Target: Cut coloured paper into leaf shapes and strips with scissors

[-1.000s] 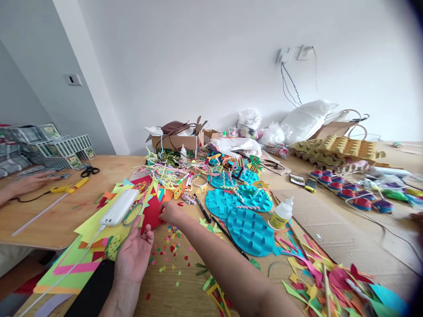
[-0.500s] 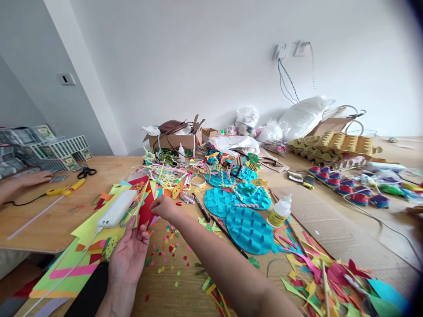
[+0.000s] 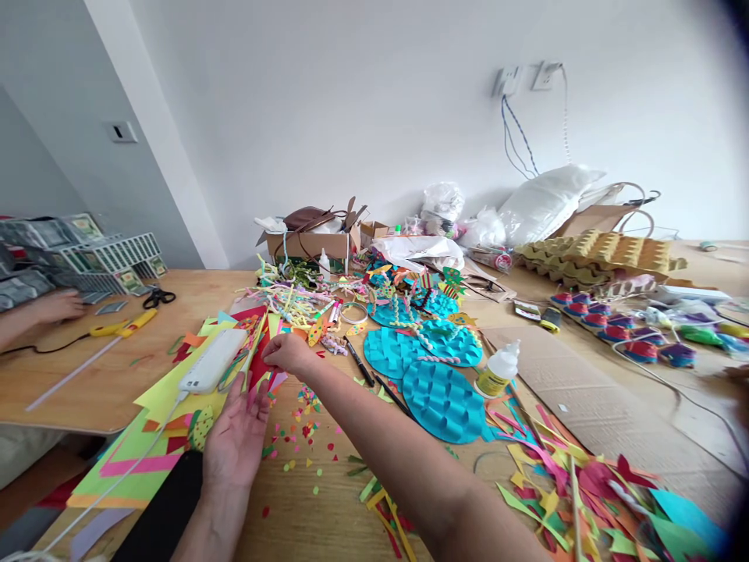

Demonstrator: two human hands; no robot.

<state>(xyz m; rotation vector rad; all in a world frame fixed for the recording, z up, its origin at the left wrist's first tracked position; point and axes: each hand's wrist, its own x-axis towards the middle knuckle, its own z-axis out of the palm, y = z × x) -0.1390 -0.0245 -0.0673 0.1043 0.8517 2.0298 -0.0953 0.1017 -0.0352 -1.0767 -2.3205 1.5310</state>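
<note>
My left hand (image 3: 239,433) is palm up with its fingers spread and slightly bent, just below a sheet of red paper (image 3: 255,373). From the right, my right hand (image 3: 288,353) reaches across with thumb and fingers pinched at the red paper's edge; the exact grip is partly hidden. Beside them lie a white power bank (image 3: 211,361) with a cable and a pile of yellow and green paper (image 3: 126,460). A yellow spotted paper piece (image 3: 200,427) is near my left wrist. Small paper confetti (image 3: 307,425) is scattered under my right forearm.
Blue paper fish-like shapes (image 3: 443,400), a glue bottle (image 3: 497,371) and black pens (image 3: 358,361) lie right of my hands. Paper scraps (image 3: 562,499) and cardboard (image 3: 562,390) are farther right. At left, another person's hand (image 3: 55,306) is near a yellow glue gun (image 3: 126,324) and scissors (image 3: 159,297).
My view has shifted slightly, moving the scene right. My right hand has come a little left and up over the red paper, and less of the red shows. My left fingers have straightened somewhat.
</note>
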